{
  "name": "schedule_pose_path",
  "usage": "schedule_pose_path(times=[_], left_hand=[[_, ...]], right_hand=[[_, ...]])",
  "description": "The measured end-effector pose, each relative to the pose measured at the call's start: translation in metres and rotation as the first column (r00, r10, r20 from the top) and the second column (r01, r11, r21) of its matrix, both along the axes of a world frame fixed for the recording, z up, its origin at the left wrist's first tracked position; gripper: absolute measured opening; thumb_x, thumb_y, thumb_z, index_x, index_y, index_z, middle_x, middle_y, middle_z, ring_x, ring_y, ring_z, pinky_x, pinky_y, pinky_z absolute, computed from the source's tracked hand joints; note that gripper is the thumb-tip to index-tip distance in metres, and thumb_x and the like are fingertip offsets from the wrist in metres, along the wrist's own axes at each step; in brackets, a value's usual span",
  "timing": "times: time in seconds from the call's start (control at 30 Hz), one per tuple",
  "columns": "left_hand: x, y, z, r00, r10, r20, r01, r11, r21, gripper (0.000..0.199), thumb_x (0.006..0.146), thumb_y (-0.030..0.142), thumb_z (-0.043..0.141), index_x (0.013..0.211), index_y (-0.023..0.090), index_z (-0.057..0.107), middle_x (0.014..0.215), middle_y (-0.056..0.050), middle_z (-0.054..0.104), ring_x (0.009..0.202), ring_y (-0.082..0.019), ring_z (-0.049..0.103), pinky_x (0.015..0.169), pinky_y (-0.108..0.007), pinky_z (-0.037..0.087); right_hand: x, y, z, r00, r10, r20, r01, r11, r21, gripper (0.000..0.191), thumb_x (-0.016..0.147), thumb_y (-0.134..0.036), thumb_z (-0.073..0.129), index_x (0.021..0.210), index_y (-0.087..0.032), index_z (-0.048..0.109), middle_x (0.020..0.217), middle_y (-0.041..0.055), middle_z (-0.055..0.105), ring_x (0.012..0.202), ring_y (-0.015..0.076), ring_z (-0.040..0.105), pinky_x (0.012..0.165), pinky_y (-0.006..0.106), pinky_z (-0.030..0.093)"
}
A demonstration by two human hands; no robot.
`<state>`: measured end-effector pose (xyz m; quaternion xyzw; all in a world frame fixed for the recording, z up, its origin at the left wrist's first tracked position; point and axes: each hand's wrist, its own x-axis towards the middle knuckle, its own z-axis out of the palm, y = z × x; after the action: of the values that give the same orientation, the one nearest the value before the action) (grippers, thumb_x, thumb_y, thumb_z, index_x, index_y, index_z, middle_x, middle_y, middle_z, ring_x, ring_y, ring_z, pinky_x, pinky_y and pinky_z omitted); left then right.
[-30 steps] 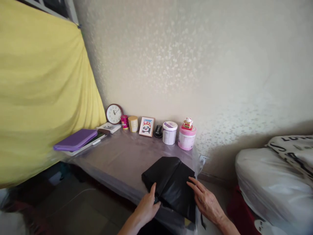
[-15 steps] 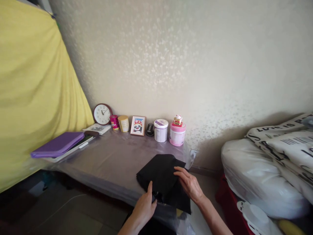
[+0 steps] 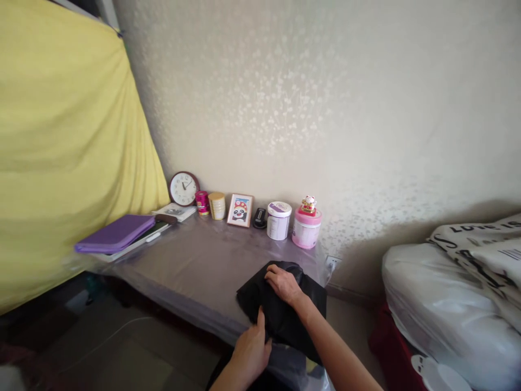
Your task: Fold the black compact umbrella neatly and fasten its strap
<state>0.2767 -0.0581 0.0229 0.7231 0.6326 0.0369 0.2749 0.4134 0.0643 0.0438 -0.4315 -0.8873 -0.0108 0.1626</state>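
View: head camera, facing a tabletop set against a wall.
Work surface: mauve-grey tabletop under clear plastic film, which hangs past the near edge.
Item in hand: black, flat, folded sheet-like piece, material unclear, at the tabletop's near right corner, partly past the edge.
Left hand: closed on the near edge of the black piece, thumb laid on top; the other fingers are mostly hidden.
Right hand: palm down on top of the black piece, fingers half bent; cannot tell whether they grip it.
Back row: round brown-rimmed wall clock, small magenta tin, cream jar with a tan lid, framed panda picture, small black device, white tub with a purple-marked lid, pink tub bearing a white-and-red cat figurine.
Left end: purple flat folder on a white-edged board.
Wall: pale, with a leaf pattern; white socket low beside the tabletop.
Left side: yellow cloth curtain, hanging in folds.
Right side: bulging white plastic bag under black-lettered white fabric; dark red container below.
Floor: dim, tiled, crossed by a thin pale cable.
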Motion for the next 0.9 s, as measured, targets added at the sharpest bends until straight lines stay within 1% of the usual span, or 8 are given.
schedule_pose_path(times=[0.1, 0.17, 0.33, 0.43, 0.6, 0.7, 0.8, 0.9], left_hand=[[-0.003, -0.006, 0.007, 0.996, 0.041, 0.085, -0.042, 0.999, 0.016, 0.074, 0.083, 0.026, 0.041, 0.14, 0.009, -0.003, 0.119, -0.016, 0.054, 0.101, -0.022, 0.056, 0.082, -0.027, 0.041], [-0.005, -0.011, 0.012, 0.993, 0.052, 0.102, -0.056, 0.998, 0.039, 0.079, 0.082, 0.026, 0.042, 0.14, 0.015, -0.011, 0.126, -0.014, 0.048, 0.101, -0.02, 0.056, 0.082, -0.026, 0.041], [0.001, -0.006, 0.024, 0.998, -0.005, -0.068, 0.008, 0.999, 0.044, 0.083, 0.078, 0.02, 0.047, 0.138, 0.033, -0.009, 0.115, -0.011, 0.052, 0.092, -0.025, 0.06, 0.077, -0.034, 0.044], [0.005, 0.003, 0.024, 0.994, -0.026, -0.103, 0.027, 1.0, 0.01, 0.083, 0.076, 0.019, 0.049, 0.138, 0.034, -0.005, 0.109, -0.012, 0.057, 0.091, -0.028, 0.06, 0.076, -0.038, 0.045], [0.007, 0.01, 0.013, 0.997, -0.019, -0.081, 0.017, 1.0, -0.014, 0.077, 0.079, 0.02, 0.047, 0.14, 0.029, -0.001, 0.101, -0.014, 0.063, 0.093, -0.03, 0.06, 0.077, -0.044, 0.045], [0.005, 0.011, 0.01, 0.999, 0.0, -0.043, -0.001, 0.999, -0.037, 0.077, 0.077, 0.021, 0.049, 0.141, 0.025, 0.005, 0.104, -0.015, 0.063, 0.094, -0.031, 0.06, 0.078, -0.045, 0.046], [0.0, 0.011, 0.009, 1.0, 0.0, 0.018, 0.001, 0.999, -0.046, 0.062, 0.078, 0.023, 0.047, 0.136, 0.02, 0.028, 0.11, -0.014, 0.061, 0.098, -0.029, 0.058, 0.082, -0.043, 0.045], [-0.005, 0.01, 0.006, 0.999, -0.005, 0.048, 0.006, 1.0, -0.018, 0.048, 0.08, 0.023, 0.04, 0.128, 0.018, 0.04, 0.113, -0.013, 0.059, 0.101, -0.027, 0.057, 0.085, -0.039, 0.044]], right_hand=[[-0.001, 0.005, 0.003, 0.994, 0.026, 0.105, -0.022, 0.999, -0.035, 0.02, 0.087, -0.021, 0.042, 0.092, -0.021, 0.062, 0.1, 0.0031, 0.06, 0.086, 0.0127, 0.059, 0.077, 0.021, 0.046], [-0.003, 0.009, 0.006, 0.989, 0.034, 0.141, -0.028, 0.999, -0.042, 0.02, 0.087, -0.021, 0.042, 0.091, -0.022, 0.062, 0.099, 0.0026, 0.06, 0.085, 0.0124, 0.059, 0.076, 0.02, 0.045], [-0.01, 0.017, 0.009, 0.976, 0.066, 0.206, -0.05, 0.996, -0.079, 0.019, 0.085, -0.022, 0.044, 0.086, -0.021, 0.063, 0.095, 0.0027, 0.062, 0.08, 0.0129, 0.06, 0.07, 0.02, 0.044], [-0.01, 0.02, 0.01, 0.969, 0.069, 0.238, -0.046, 0.994, -0.101, 0.019, 0.084, -0.022, 0.045, 0.082, -0.021, 0.064, 0.092, 0.0029, 0.063, 0.078, 0.0137, 0.061, 0.068, 0.021, 0.044], [-0.019, 0.023, 0.013, 0.965, 0.078, 0.25, -0.051, 0.992, -0.112, 0.02, 0.084, -0.019, 0.043, 0.083, -0.02, 0.063, 0.091, 0.0047, 0.063, 0.078, 0.0153, 0.061, 0.068, 0.023, 0.044], [-0.046, 0.011, 0.016, 0.965, 0.199, 0.169, -0.18, 0.976, -0.125, 0.02, 0.085, -0.018, 0.042, 0.091, -0.021, 0.061, 0.096, 0.0051, 0.062, 0.083, 0.0149, 0.06, 0.072, 0.023, 0.045], [-0.072, -0.011, 0.023, 0.909, 0.413, 0.05, -0.403, 0.904, -0.145, 0.022, 0.088, -0.022, 0.039, 0.098, -0.022, 0.059, 0.103, 0.0041, 0.06, 0.091, 0.0139, 0.058, 0.078, 0.022, 0.044], [-0.069, -0.029, 0.029, 0.877, 0.479, -0.041, -0.48, 0.865, -0.148, 0.024, 0.091, -0.025, 0.035, 0.096, -0.023, 0.059, 0.1, 0.0023, 0.062, 0.09, 0.0129, 0.057, 0.08, 0.022, 0.043]])
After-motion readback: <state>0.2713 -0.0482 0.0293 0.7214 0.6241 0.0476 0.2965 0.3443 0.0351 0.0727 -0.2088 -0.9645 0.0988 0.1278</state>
